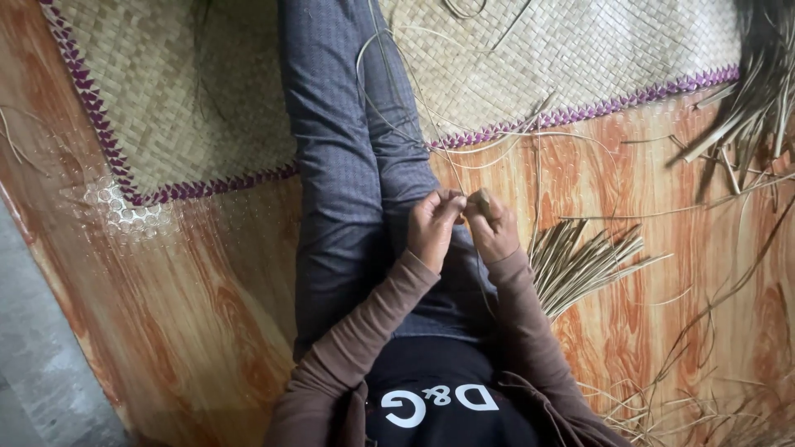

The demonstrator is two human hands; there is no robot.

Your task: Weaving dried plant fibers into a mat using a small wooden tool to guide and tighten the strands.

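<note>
As hands (pixel 462 223) pinch, thin pale straw strand (pixel 389 91), curving

The pale woven straw mat (pixel 190 108) with purple edging looks matt and rough. The orange wood-grain floor (pixel 199 306) shines glossy; the bundle of dry reed strips (pixel 580 261) looks dull.

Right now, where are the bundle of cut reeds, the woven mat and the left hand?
Bundle of cut reeds (pixel 584 261): head view, middle of the fanned stalks.
Woven mat (pixel 166 99): head view, bare plaited area near the purple border.
Left hand (pixel 432 225): head view, back of the hand.
</note>
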